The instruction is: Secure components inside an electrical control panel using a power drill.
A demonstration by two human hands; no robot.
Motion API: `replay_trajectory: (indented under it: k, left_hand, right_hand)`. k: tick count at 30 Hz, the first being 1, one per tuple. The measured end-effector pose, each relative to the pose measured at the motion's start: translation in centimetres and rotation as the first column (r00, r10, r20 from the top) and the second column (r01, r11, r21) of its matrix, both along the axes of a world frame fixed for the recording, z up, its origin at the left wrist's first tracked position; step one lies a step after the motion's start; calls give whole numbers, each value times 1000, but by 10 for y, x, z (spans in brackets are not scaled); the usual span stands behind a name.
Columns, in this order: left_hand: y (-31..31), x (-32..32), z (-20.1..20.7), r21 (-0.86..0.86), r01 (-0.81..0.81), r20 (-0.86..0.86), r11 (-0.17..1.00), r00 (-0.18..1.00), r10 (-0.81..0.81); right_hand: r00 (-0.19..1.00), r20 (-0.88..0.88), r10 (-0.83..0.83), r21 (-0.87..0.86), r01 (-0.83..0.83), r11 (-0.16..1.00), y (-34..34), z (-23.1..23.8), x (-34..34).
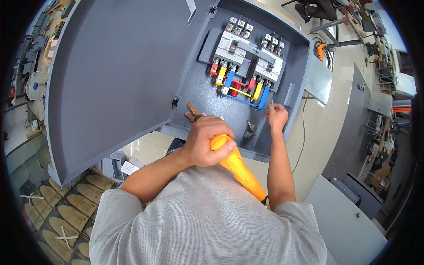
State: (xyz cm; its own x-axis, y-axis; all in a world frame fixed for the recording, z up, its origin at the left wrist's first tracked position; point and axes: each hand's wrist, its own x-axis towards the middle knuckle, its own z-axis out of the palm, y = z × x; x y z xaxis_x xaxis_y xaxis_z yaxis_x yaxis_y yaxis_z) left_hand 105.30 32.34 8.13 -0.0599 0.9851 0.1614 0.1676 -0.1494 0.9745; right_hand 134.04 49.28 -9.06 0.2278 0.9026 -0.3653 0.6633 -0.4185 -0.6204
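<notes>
My left hand (207,140) is closed around an orange power tool (240,170), drill-like in shape. Its long orange part slants down to the right across my shirt, and its working end is mostly hidden behind my hand. Inside the grey metal cabinet (254,154), my right hand (277,116) pinches a small pale piece (272,103), too small to name. Just beyond that hand is a blue busbar (263,98). Two breaker units (229,47) with red, yellow and blue busbars are mounted on the cabinet's back. Copper pieces (192,108) lie near my left hand.
The cabinet's wide grey door (115,79) stands swung out to the left. A small metal bracket (250,129) lies inside the cabinet. A cable (303,132) runs along the floor at right. Another orange tool (320,51) hangs beyond the cabinet. A fan (37,85) stands at far left.
</notes>
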Motion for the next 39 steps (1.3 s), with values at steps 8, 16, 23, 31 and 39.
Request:
replay_trajectory:
  k: [8, 16, 23, 31, 39]
  left_hand:
    - [4, 25, 6, 91, 35, 10, 995, 999, -36]
    - [-14, 19, 8, 30, 40, -11, 999, 999, -40]
    - [-29, 18, 5, 53, -15, -3, 999, 1000, 15]
    - [-37, 15, 4, 63, -2, 4, 998, 1000, 2]
    - [-35, 14, 4, 69, 3, 2, 998, 1000, -3]
  right_hand:
    - [810, 108, 576, 153, -587, 795, -9, 46, -65]
    - [491, 135, 861, 191, -865, 464, 4, 38, -128]
    - [397, 235, 887, 185, -914, 360, -1, 25, -143]
    - [287, 337, 897, 58, -957, 284, 1, 28, -151]
    - [296, 411, 862, 13, -947, 320, -2, 38, -154]
